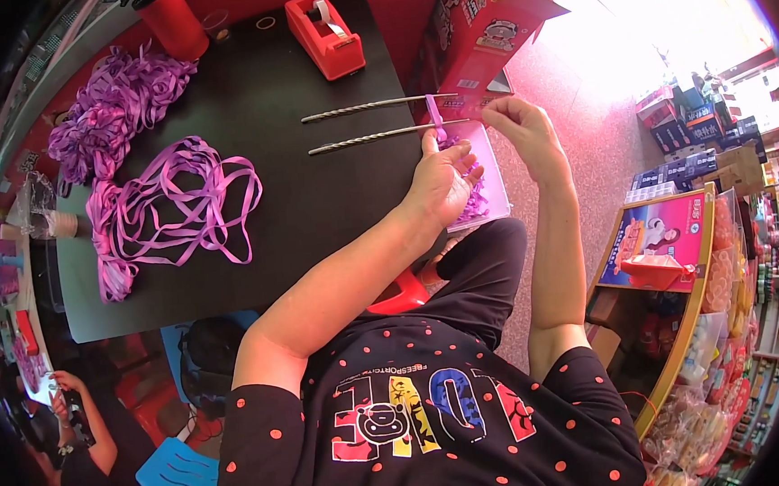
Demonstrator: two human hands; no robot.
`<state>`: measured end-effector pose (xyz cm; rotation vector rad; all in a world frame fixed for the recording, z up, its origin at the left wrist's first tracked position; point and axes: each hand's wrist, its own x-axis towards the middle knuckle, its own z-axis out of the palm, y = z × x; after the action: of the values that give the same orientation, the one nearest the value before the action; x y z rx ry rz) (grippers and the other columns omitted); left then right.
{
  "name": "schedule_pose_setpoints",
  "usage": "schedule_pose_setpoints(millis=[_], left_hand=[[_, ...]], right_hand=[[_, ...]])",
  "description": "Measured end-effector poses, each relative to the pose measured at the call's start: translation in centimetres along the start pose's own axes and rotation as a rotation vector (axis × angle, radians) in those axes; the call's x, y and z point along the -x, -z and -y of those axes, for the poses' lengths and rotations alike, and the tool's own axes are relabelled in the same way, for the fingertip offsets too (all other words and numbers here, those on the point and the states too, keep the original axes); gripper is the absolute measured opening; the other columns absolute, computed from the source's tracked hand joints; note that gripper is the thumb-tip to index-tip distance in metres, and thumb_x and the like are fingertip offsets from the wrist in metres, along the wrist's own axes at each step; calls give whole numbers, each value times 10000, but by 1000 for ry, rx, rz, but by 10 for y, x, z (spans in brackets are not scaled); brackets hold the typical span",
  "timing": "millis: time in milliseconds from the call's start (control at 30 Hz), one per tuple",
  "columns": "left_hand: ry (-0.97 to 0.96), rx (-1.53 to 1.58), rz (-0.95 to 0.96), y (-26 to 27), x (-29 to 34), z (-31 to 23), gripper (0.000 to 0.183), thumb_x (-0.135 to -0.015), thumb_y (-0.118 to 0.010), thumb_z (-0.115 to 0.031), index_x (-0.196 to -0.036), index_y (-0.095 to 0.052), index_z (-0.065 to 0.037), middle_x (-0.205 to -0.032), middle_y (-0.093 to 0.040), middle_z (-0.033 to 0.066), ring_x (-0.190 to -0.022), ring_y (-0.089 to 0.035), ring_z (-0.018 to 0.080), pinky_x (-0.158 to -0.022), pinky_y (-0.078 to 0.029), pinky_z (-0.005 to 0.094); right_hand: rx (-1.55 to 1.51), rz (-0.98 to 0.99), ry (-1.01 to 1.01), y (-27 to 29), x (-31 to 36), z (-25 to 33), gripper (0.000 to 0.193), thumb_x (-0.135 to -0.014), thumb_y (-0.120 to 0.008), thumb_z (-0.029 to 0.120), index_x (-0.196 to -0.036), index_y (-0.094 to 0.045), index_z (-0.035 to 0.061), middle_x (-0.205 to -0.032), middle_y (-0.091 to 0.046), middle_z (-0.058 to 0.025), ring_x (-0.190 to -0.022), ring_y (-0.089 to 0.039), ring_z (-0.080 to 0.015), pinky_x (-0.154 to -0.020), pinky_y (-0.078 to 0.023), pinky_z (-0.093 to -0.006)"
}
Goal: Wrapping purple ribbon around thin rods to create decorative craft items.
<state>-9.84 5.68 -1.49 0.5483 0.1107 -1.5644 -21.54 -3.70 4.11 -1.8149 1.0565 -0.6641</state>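
Note:
Two thin twisted metal rods [360, 142] stick out side by side over the right part of the black table. A flat purple ribbon [436, 116] loops around both rods near their right ends. My left hand [444, 183] is just below the loop, palm turned up, thumb against the ribbon and the other fingers curled. Right of the rod ends, my right hand [526, 134] has its thumb and forefinger pinched together; what lies between the tips is too small to make out. Under my left hand, a white box [496, 190] contains purple ribbon pieces, partly hidden.
Tangled purple ribbon [122, 104] heaps on the table [315, 212], beside a looser coil [192, 203]. A red tape dispenser [325, 38] and red cylinder [173, 25] stand at the back. A red carton [483, 33] is beyond the rods. Shelves [656, 315] line the right. Another person sits lower left.

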Motion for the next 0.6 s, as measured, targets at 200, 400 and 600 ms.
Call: schedule_pose_setpoints(millis=[200, 400, 600], left_hand=[[-1, -13, 42, 4, -2, 1, 517, -867, -599, -54, -1277, -341, -237, -1088, -517, 32, -964, -483, 198, -837, -426, 399], [-6, -17, 52, 2, 1, -2, 545, -866, -610, -80, -1314, -341, -237, -1095, -515, 13, -951, -482, 185, -844, -410, 394], [2, 3, 49, 3, 1, -1, 559, -865, -609, -81, -1327, -339, -241, -1103, -508, 11, -953, -480, 179, -849, -401, 395]], right_hand=[[-26, 383, -55, -16, -47, 9, 234, -893, -612, 223, -924, -656, -4, -862, -616, -8, -846, -533, -75, -738, -420, -241], [227, 457, -72, -26, -67, 7, 285, -875, -623, 271, -969, -666, 5, -853, -626, -21, -833, -540, -87, -733, -429, -252], [314, 439, -26, -30, -74, -1, 293, -866, -633, 270, -945, -668, -11, -810, -627, -30, -792, -546, -94, -718, -437, -263]])
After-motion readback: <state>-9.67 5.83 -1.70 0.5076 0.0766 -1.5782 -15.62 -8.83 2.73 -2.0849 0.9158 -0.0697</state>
